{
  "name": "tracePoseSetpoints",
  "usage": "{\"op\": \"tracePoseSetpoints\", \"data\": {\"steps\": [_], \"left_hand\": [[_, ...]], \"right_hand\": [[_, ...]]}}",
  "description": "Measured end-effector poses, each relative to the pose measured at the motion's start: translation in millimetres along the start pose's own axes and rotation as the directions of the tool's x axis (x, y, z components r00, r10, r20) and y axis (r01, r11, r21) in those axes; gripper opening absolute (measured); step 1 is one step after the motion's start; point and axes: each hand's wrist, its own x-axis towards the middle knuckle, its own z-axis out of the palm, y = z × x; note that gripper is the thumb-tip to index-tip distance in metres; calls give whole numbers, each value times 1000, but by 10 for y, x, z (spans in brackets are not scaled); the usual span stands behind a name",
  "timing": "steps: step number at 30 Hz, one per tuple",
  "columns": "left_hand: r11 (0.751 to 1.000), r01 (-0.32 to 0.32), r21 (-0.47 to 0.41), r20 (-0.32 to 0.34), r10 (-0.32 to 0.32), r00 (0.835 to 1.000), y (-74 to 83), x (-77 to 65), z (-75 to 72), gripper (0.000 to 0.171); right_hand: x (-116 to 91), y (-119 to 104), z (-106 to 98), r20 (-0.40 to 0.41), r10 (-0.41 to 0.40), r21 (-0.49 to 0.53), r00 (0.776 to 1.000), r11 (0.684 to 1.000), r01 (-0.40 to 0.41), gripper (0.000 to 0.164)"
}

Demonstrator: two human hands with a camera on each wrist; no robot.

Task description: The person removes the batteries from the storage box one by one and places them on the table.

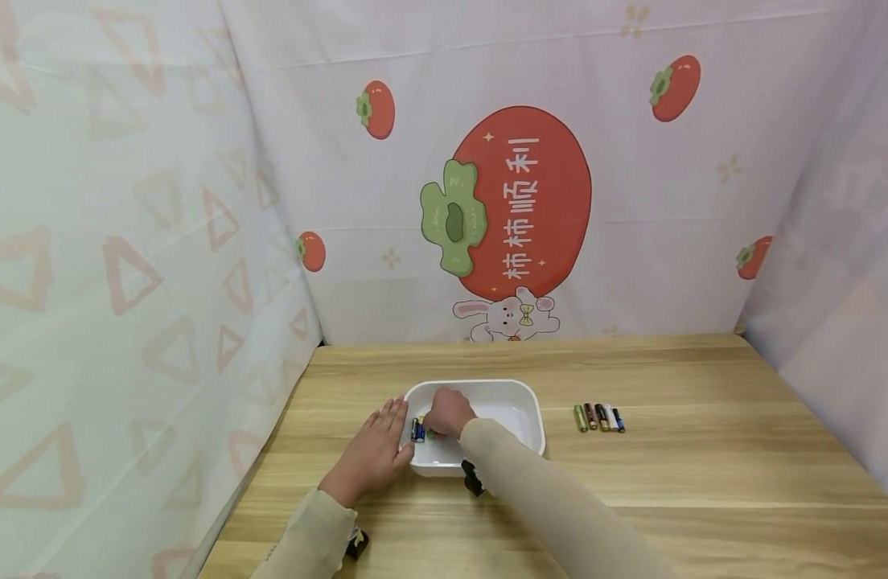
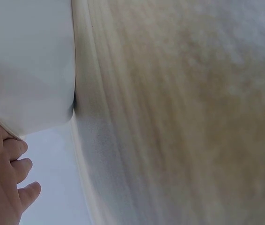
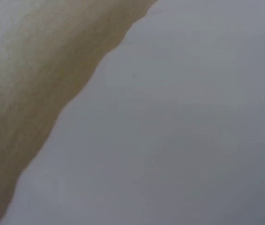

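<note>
Batteries (image 1: 418,430) inside white tray (image 1: 509,414), between left hand (image 1: 375,450), fingers straight, and right hand (image 1: 451,412), grip unclear.

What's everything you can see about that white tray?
The tray is white and glossy, perhaps plastic: a rounded rectangle with low walls. It stands upright on the wooden table. Small batteries lie inside at its left end. The left hand rests against that end; the right hand reaches inside.

Tray (image 1: 509,418) set on table (image 1: 705,466), curtain (image 1: 647,209) hung behind. Batteries (image 1: 420,430) laid inside tray, toward left end; right hand (image 1: 450,412) placed in tray beside them. Left hand (image 1: 374,452) rested along tray's left rim. Battery row (image 1: 602,418) laid on table, right of tray.
</note>
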Motion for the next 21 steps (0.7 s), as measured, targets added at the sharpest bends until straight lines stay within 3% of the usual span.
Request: {"op": "tracePoseSetpoints", "data": {"steps": [14,21], "left_hand": [[1000,-5,18,-16,5,1000,-10,2,19,69],[1000,10,4,-4,-10,1000,-16,7,35,69]], "right_hand": [[51,127,-92,98,-46,156,994,987,30,14],[-18,133,-170,126,-45,303,991,953,5,4]]}}
